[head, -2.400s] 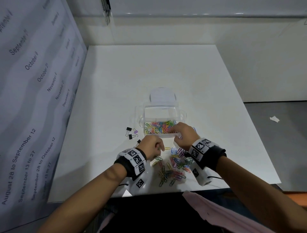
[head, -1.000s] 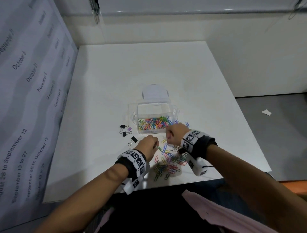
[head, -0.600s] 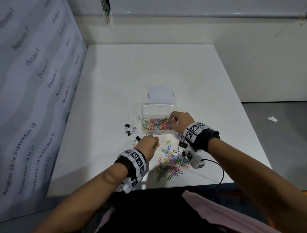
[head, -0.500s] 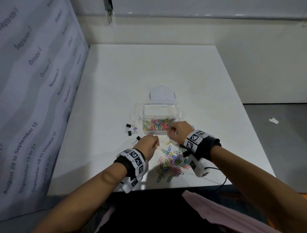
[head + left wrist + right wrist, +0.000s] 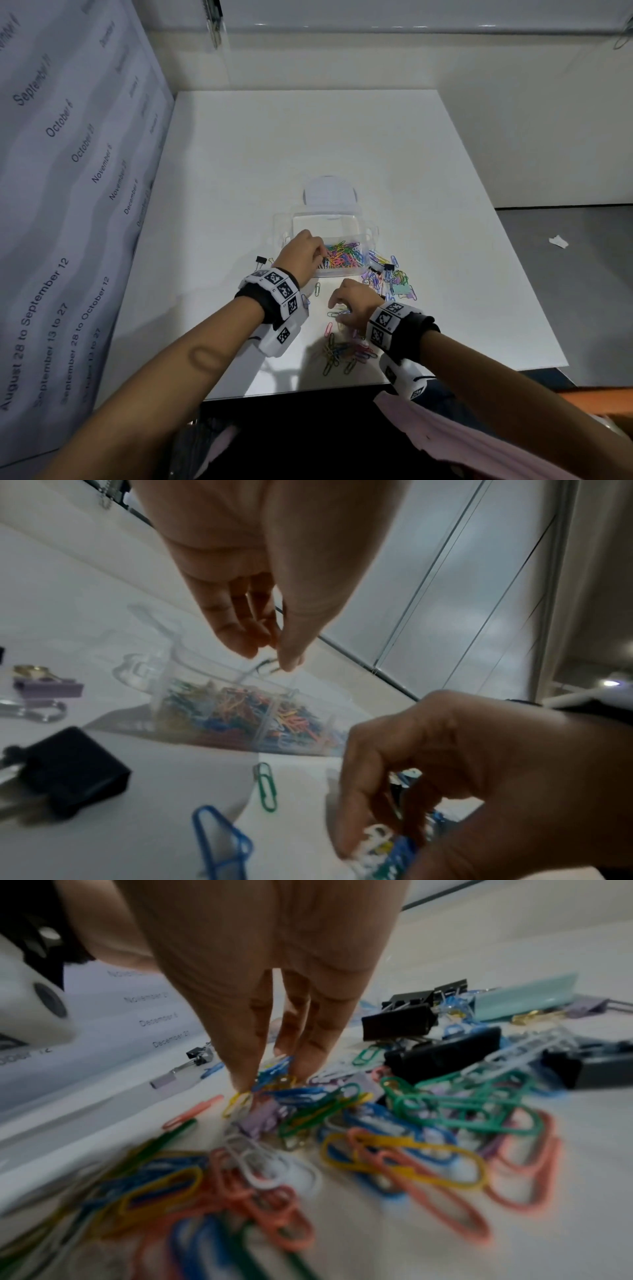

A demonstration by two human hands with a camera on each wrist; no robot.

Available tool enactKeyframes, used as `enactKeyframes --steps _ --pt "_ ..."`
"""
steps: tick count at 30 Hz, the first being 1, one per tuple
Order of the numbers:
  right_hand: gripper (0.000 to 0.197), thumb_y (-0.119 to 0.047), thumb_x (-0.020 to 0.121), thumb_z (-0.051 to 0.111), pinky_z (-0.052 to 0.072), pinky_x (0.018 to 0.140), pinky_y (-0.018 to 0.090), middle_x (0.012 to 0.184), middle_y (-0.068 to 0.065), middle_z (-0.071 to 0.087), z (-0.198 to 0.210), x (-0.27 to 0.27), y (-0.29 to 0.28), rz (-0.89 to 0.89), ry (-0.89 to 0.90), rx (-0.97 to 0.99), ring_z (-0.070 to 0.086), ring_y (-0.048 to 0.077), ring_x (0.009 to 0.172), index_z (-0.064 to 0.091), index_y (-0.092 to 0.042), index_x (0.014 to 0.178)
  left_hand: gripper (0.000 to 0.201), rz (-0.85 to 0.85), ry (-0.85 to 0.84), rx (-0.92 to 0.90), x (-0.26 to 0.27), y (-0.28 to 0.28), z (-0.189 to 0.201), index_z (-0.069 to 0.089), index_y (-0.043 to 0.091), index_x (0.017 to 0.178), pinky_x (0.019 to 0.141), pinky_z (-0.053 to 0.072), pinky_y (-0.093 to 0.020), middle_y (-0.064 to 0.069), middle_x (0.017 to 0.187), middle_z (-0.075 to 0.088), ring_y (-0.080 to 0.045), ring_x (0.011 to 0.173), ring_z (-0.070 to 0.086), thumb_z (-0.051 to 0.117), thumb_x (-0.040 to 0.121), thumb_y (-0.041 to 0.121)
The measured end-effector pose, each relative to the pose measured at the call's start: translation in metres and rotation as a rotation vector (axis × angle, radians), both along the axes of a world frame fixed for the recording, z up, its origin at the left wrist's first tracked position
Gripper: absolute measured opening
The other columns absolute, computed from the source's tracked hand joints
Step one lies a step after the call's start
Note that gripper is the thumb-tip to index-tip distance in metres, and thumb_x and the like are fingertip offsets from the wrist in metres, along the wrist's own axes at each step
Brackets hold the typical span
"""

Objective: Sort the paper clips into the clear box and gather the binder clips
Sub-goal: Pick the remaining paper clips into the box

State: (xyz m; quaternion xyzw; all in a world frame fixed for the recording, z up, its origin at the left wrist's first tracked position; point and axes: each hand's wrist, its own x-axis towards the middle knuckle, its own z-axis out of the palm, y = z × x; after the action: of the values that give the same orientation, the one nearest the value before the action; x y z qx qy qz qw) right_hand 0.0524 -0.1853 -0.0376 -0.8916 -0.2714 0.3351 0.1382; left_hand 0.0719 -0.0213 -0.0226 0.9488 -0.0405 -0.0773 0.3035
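The clear box (image 5: 327, 216) stands mid-table with several coloured paper clips (image 5: 342, 257) inside. My left hand (image 5: 317, 255) hovers over its left part and pinches a dark green paper clip (image 5: 268, 665) above the box wall (image 5: 164, 685). My right hand (image 5: 337, 305) is down on the loose clip pile (image 5: 342, 353) near the front edge, its fingertips (image 5: 246, 1080) pinching blue paper clips (image 5: 274, 1069). Black binder clips lie left (image 5: 261, 260) and right (image 5: 388, 267) of the box, and a teal binder clip (image 5: 402, 289) lies among more clips on the right.
The box's clear lid (image 5: 329, 192) lies just behind it. A wall calendar sheet (image 5: 68, 171) borders the table on the left. The white table (image 5: 308, 137) ends close behind the front pile. A black binder clip (image 5: 75, 772) and a purple one (image 5: 48, 688) sit near my left wrist.
My left hand has risen from the table in front of the box to over its left part. My right hand has come back from the box down to the loose pile.
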Motion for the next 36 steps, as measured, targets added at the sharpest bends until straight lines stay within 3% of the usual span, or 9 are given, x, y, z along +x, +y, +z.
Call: enactKeyframes --steps 3,7,10,17,21,24,28,32,36 --pt "0.024 -0.012 0.083 0.059 0.037 0.078 0.021 0.112 0.009 0.063 0.003 0.000 -0.003 -0.043 -0.008 0.012 0.058 0.022 0.103 0.066 -0.011 0.106 0.021 0.010 0.043 0.021 0.002 0.004 -0.001 0.064 0.008 0.104 0.080 0.043 -0.027 -0.011 0.107 0.055 -0.024 0.094 0.059 0.049 0.091 0.004" --pt "0.024 -0.004 0.080 0.053 0.037 0.071 0.018 0.099 0.005 0.071 0.005 0.002 -0.008 -0.150 -0.023 0.045 0.060 0.019 0.085 0.071 -0.009 0.094 0.021 -0.045 0.009 -0.037 -0.019 0.002 0.002 0.062 0.011 0.107 0.083 0.045 -0.028 -0.001 0.095 0.048 -0.015 0.084 0.051 0.051 0.090 0.006" --pt "0.027 0.000 0.078 0.049 0.041 0.068 0.018 0.078 -0.004 0.068 0.014 0.008 -0.012 -0.244 -0.041 0.091 0.054 0.010 0.073 0.073 -0.010 0.086 0.023 -0.154 0.001 0.004 -0.041 0.001 -0.003 0.059 0.010 0.110 0.084 0.040 -0.025 -0.005 0.104 0.052 -0.018 0.097 0.051 0.054 0.088 0.010" --pt "0.016 -0.001 0.079 0.059 0.044 0.062 0.015 0.092 0.007 0.072 0.048 0.045 -0.004 -0.407 -0.163 0.271 0.056 0.010 0.071 0.073 -0.008 0.084 0.044 -0.209 0.130 0.238 -0.064 0.003 -0.026 0.047 0.006 0.132 0.100 0.041 -0.036 -0.013 0.135 0.039 -0.030 0.120 0.043 0.051 0.088 0.010" --pt "0.018 -0.006 0.081 0.059 0.041 0.073 0.021 0.100 0.005 0.066 0.055 0.055 0.002 -0.467 -0.222 0.347 0.057 0.015 0.080 0.071 -0.011 0.094 0.035 -0.151 0.128 0.259 -0.068 -0.002 -0.031 0.054 0.009 0.122 0.094 0.045 -0.036 -0.010 0.130 0.042 -0.026 0.110 0.046 0.049 0.087 0.007" --pt "0.021 -0.004 0.082 0.058 0.041 0.074 0.022 0.100 0.005 0.062 0.049 0.047 0.001 -0.401 -0.224 0.338 0.054 0.015 0.079 0.069 -0.012 0.098 0.041 -0.146 0.148 0.199 -0.070 -0.009 -0.034 0.052 0.008 0.130 0.101 0.041 -0.030 -0.009 0.130 0.043 -0.024 0.116 0.045 0.051 0.089 0.009" --pt "0.025 -0.003 0.082 0.050 0.040 0.065 0.020 0.092 0.002 0.070 0.038 0.023 -0.009 -0.267 -0.169 0.278 0.049 0.001 0.060 0.070 -0.014 0.089 0.048 -0.061 0.212 0.021 -0.073 -0.018 -0.032 0.058 0.006 0.115 0.098 0.040 -0.028 -0.005 0.118 0.047 -0.021 0.112 0.047 0.068 0.081 0.038" --pt "0.031 -0.014 0.076 0.067 0.040 0.078 0.024 0.107 0.004 0.057 0.022 0.007 -0.021 0.004 -0.049 -0.028 0.050 0.013 0.089 0.063 -0.016 0.107 0.077 -0.094 0.242 0.090 -0.077 -0.026 -0.033 0.046 0.013 0.125 0.095 0.042 -0.032 -0.004 0.118 0.044 -0.019 0.111 0.042 0.074 0.066 0.055" --pt "0.061 -0.028 0.071 0.076 0.041 0.093 0.031 0.121 0.008 0.045 0.005 0.001 -0.022 0.006 -0.010 -0.120 0.047 0.023 0.112 0.049 -0.018 0.125 0.078 -0.094 0.199 0.177 -0.080 -0.031 -0.035 0.040 0.010 0.126 0.093 0.040 -0.032 -0.006 0.121 0.042 -0.023 0.110 0.041 0.076 0.068 0.048"
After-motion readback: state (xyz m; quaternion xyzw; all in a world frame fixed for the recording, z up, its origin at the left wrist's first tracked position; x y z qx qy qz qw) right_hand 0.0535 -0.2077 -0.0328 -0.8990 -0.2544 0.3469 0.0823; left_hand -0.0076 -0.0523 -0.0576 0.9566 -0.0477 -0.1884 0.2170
